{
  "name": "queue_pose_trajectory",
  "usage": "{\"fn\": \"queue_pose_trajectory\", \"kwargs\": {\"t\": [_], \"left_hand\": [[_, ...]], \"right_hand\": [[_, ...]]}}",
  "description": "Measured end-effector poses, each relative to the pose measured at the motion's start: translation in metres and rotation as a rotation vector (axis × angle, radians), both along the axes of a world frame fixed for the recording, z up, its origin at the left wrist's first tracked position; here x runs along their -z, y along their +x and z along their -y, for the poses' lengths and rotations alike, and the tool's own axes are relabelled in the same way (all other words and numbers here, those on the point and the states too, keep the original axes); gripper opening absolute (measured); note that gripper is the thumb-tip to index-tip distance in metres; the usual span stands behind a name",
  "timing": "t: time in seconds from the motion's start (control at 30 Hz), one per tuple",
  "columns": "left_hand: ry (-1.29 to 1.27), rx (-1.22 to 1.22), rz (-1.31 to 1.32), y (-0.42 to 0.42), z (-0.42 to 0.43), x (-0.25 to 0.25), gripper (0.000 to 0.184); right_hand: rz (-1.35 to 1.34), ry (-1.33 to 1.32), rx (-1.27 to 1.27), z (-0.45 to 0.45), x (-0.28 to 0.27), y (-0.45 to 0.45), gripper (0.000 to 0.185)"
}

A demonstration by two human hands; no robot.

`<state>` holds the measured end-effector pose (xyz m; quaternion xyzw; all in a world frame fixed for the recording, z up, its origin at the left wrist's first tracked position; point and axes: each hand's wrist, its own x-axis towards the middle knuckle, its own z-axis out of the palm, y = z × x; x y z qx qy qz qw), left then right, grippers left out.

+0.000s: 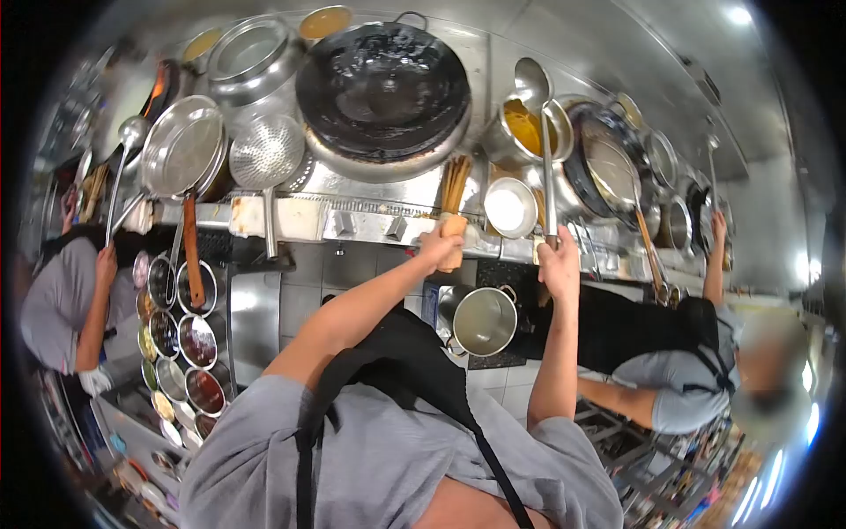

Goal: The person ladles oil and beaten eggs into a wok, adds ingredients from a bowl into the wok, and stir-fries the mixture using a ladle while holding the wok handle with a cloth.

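Note:
My left hand (434, 249) is closed around the wrapped handle of a bamboo wok brush (455, 181). The brush's bristles point up and away, just right of a large black wok (385, 88). That wok looks wet and shiny inside and sits on a round burner. My right hand (559, 261) grips the long handle of a metal ladle (532, 81). The ladle's bowl hangs over a metal pot (503, 148) of yellow-orange liquid. Between the two tools stands a small bowl (510, 209) with white contents.
A perforated skimmer (266, 150) and a wooden-handled strainer (182, 141) lie left of the wok. Several ingredient bowls (197, 340) stand at lower left. A deep pot (484, 323) is below my hands. One co-worker (62, 300) works at left, another (674, 375) at right.

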<state>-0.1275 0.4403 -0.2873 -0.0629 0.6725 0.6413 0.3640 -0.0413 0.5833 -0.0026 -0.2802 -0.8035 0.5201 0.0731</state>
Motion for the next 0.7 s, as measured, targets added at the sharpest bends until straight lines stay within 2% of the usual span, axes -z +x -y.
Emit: {"fn": "queue_pose_trajectory", "kwargs": {"t": [0.1,0.13,0.23,0.27,0.3,0.33,0.37,0.4,0.43,0.5,0.6,0.63,0.7], "left_hand": [[-0.182,0.002,-0.081,0.007,0.003,-0.052,0.072],[-0.195,-0.02,-0.084,0.007,0.004,-0.053,0.072],[-0.141,0.016,-0.048,0.004,0.01,-0.056,0.069],[0.012,0.008,0.009,0.005,0.014,-0.06,0.067],[0.167,0.004,0.062,0.006,0.019,-0.064,0.065],[0.14,-0.006,0.038,0.007,0.025,-0.068,0.062],[0.134,-0.017,0.038,0.01,0.032,-0.074,0.062],[0.131,0.01,0.047,0.015,0.043,-0.08,0.062],[0.128,0.041,0.052,0.019,0.054,-0.081,0.063],[0.045,0.055,0.049,0.029,0.082,-0.081,0.062],[0.193,0.008,0.122,0.051,0.136,-0.084,0.049],[0.214,-0.031,0.165,0.057,0.157,-0.091,0.047],[0.11,-0.129,0.127,0.073,0.2,-0.078,0.04]], "right_hand": [[0.021,-0.173,-0.182,-0.019,-0.004,-0.025,0.027],[0.029,-0.24,-0.215,-0.021,-0.002,-0.04,0.026],[0.044,-0.306,-0.309,-0.013,0.011,-0.1,0.024],[0.035,-0.285,-0.364,-0.012,0.033,-0.124,0.02],[0.014,-0.202,-0.354,0.001,0.045,-0.144,0.017],[0.011,0.09,-0.407,-0.006,0.096,-0.173,0.019],[-0.064,0.39,-0.423,0.005,0.116,-0.185,0.024],[0.022,0.44,-0.391,0.018,0.131,-0.192,0.026],[0.03,0.242,-0.425,0.035,0.133,-0.185,0.027],[0.24,-0.193,-0.42,0.066,0.118,-0.159,0.028],[0.319,-0.959,-0.424,0.095,0.083,-0.122,0.014],[0.309,-0.958,-0.428,0.095,0.083,-0.122,0.014],[0.249,-1.903,-0.459,0.087,0.089,-0.12,0.017]]}}
